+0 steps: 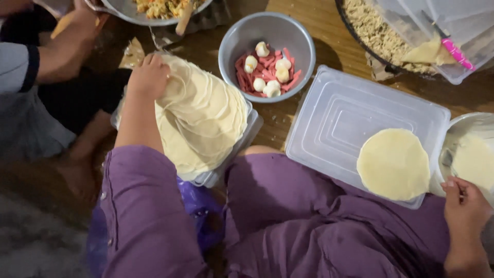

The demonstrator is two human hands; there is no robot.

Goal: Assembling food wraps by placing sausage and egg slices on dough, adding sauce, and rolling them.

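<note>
We are resting our left hand (pixel 149 77) on the far edge of a stack of round wrappers (pixel 203 116), fingers curled and pinching the top sheet; the stack is sitting on a clear container (pixel 247 136) beside our left knee. Our right hand (pixel 463 206) is closing around a spoon handle (pixel 446 160) at a metal bowl (pixel 471 123) (its grip is partly hidden). One wrapper (pixel 393 163) is lying on a clear lid (pixel 339 118). A grey bowl (pixel 242 36) is holding red strips and white balls.
</note>
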